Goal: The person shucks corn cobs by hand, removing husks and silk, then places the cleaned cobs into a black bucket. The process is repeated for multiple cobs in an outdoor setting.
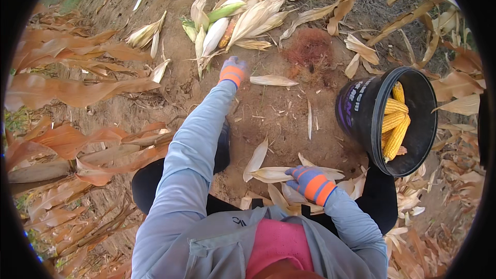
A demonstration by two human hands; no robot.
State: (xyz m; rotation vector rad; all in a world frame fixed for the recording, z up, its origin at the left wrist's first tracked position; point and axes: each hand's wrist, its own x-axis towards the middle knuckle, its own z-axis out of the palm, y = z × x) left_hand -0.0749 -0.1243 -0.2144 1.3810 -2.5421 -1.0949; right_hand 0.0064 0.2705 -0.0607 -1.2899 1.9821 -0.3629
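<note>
My left hand (233, 70), in a purple-grey and orange glove, reaches forward just below a pile of corn ears in dry husks (255, 19). Its fingers look curled, and their undersides are hidden. One ear in the pile shows reddish-yellow kernels (228, 33); a green husk (226, 11) lies beside it. Close to my body, my right hand (312, 184), gloved alike, lies over a pale dry corn husk (271, 174); its fingertips touch the husk, but whether they grip it is unclear. A black plastic bucket (358, 104) to the right holds several bare yellow corn ears (396, 124).
Reddish corn silk (312, 52) lies heaped on the brown soil ahead, left of the bucket. Loose husks (273, 80) are scattered about. Dry corn stalks and leaves (77, 89) line the left side, with more dry leaves (461, 85) at the right. My bent legs flank the work area.
</note>
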